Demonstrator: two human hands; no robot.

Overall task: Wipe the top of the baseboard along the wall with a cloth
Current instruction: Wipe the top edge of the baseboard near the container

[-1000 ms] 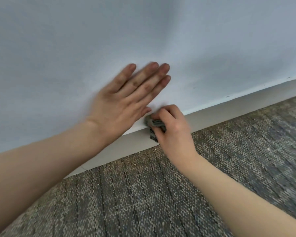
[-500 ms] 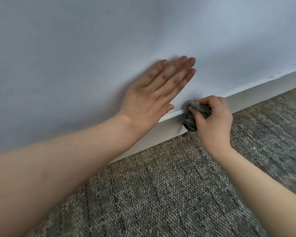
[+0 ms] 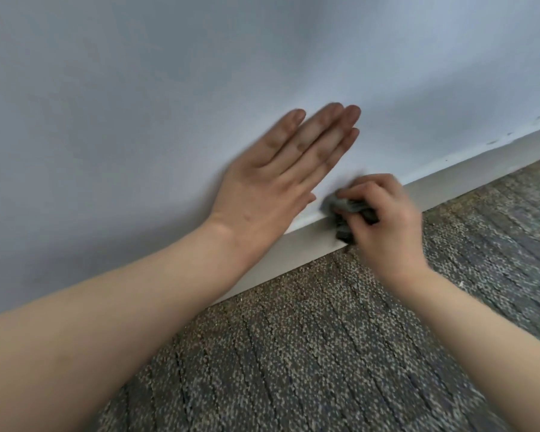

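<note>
A white baseboard (image 3: 468, 179) runs diagonally along the foot of the pale wall (image 3: 169, 88), rising to the right. My right hand (image 3: 387, 222) is shut on a bunched grey cloth (image 3: 345, 210), which presses on the baseboard's top edge and hangs over its front face. My left hand (image 3: 281, 179) lies flat on the wall with fingers straight and together, just left of the cloth. Its heel sits at the baseboard's top edge. Most of the cloth is hidden inside my right fist.
Grey-brown patterned carpet (image 3: 309, 353) covers the floor below the baseboard. A few dark specks (image 3: 493, 141) mark the wall just above the baseboard at far right.
Both hands have shifted along the wall to the right over the last second, the cloth sliding on the baseboard's top edge. The right hand is blurred from motion now.
</note>
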